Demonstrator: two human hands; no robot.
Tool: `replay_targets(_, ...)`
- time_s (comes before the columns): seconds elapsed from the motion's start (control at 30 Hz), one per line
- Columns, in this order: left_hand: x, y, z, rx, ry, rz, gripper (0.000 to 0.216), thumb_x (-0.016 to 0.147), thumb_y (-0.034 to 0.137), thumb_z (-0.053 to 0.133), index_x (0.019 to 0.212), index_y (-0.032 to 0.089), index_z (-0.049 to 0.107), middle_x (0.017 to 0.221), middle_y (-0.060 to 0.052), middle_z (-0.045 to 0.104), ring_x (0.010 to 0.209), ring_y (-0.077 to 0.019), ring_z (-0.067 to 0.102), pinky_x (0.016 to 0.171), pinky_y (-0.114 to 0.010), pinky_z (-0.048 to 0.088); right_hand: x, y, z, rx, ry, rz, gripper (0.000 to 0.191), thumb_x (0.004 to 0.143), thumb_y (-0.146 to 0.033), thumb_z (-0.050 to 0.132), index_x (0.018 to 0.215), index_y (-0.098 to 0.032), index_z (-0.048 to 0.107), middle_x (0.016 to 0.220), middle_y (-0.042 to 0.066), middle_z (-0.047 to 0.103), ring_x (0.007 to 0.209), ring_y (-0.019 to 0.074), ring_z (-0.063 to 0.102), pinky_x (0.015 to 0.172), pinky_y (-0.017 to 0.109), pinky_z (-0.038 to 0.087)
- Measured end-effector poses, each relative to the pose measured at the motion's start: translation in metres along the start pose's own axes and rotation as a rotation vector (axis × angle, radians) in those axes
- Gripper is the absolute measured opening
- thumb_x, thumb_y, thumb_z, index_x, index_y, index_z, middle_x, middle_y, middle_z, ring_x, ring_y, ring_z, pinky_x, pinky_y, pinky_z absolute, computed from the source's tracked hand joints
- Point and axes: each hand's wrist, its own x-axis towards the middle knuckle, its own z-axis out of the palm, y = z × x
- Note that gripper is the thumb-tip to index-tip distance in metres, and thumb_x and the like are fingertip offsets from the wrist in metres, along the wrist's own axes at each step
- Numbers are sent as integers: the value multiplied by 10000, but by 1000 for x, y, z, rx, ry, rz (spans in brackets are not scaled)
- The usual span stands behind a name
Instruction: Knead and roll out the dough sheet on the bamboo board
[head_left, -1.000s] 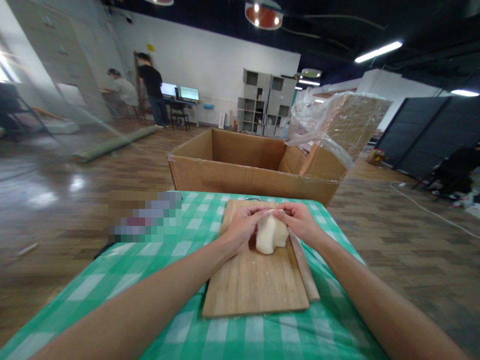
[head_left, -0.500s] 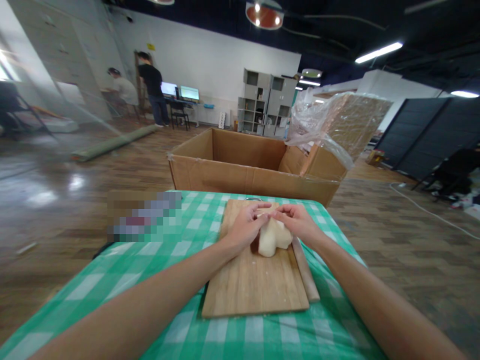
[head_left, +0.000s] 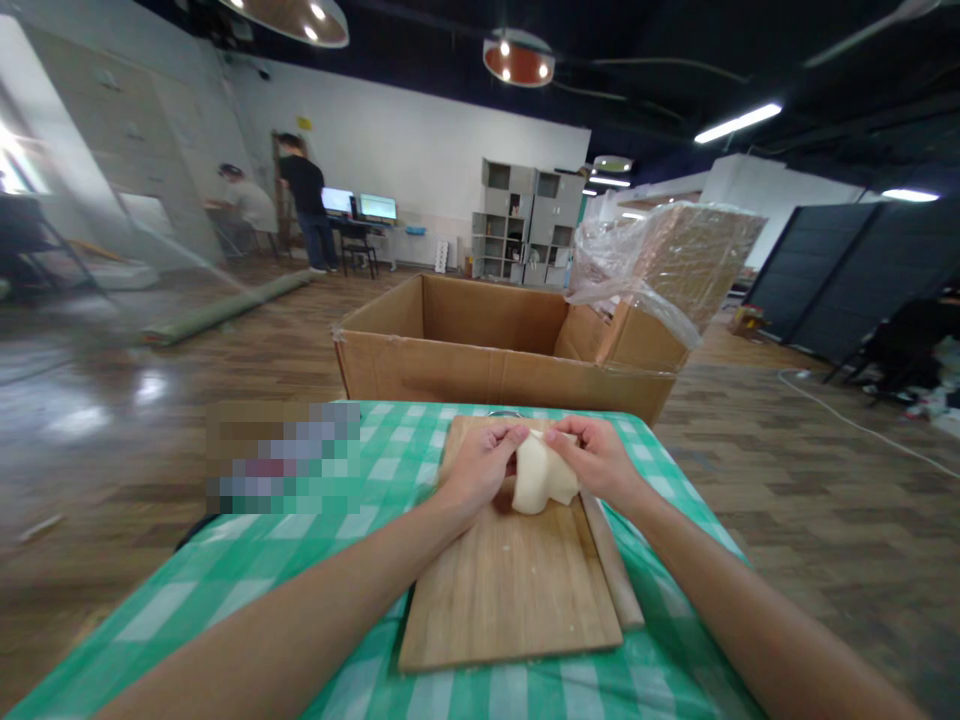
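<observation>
A pale lump of dough point(head_left: 541, 478) stands on the far part of a wooden cutting board point(head_left: 510, 590). My left hand point(head_left: 480, 465) grips its left side with curled fingers. My right hand point(head_left: 596, 458) grips its right side and top edge, the fingertips of both hands nearly meeting over the dough. A wooden rolling pin point(head_left: 613, 565) lies along the board's right edge, just under my right wrist.
The board rests on a table with a green and white checked cloth point(head_left: 247, 560). A large open cardboard box point(head_left: 495, 345) stands right behind the table, with a plastic-wrapped bundle point(head_left: 667, 260) at its right. Two people point(head_left: 304, 200) are at desks far back left.
The view has tilted slightly, so everything sits a bit lower. Both hands have kept working the dough, which is now more upright between them.
</observation>
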Motion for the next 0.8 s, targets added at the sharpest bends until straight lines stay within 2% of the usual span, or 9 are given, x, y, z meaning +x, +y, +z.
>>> replay_targets(0.17,2,5,1,-100,-17,-49,413,815,518,806,1031,168,765,929,-79,758,802,-188,703,696,-273,554,0,-2,0,-44,8,-43,300,904,-460,686,894,-166,742,753,18,691,626,141,551,533,255,388)
replay_targets(0.27,0,9,3,-91,-74,-1,396,766,435,868,1027,153,771,970,-90,763,867,-196,705,767,-277,556,1,1,0,24,47,-27,300,893,-467,692,882,-169,722,726,11,681,604,140,549,526,256,402)
replay_targets(0.37,-1,10,4,-20,-78,44,365,779,428,854,1009,153,782,935,-76,762,824,-181,686,728,-256,533,1,0,1,28,31,-45,300,883,-457,712,973,-172,732,765,20,712,633,158,591,552,267,444)
replay_targets(0.47,-1,11,3,79,-71,59,353,816,461,808,1004,163,792,926,-75,761,807,-195,681,693,-266,523,-2,-6,0,-100,19,-155,294,899,-428,720,1072,-195,762,903,53,777,756,201,681,663,307,513)
replay_targets(0.6,-1,10,3,137,-60,74,330,818,464,787,946,161,796,938,-85,759,816,-212,682,703,-295,534,-6,-13,0,-266,49,-354,213,959,-370,667,1050,-235,805,1035,68,804,906,234,729,833,361,534)
replay_targets(0.7,-2,9,4,105,-58,57,314,812,456,791,902,155,784,869,-72,742,793,-208,680,699,-296,531,-7,-14,0,-346,46,-425,205,970,-334,640,1022,-241,816,935,54,792,794,207,701,770,347,526)
replay_targets(0.8,-4,9,6,29,-56,32,295,806,435,808,888,153,779,833,-60,735,758,-186,673,694,-280,522,-7,-16,-2,-378,45,-435,200,954,-327,644,979,-234,819,811,34,741,690,181,641,711,329,507)
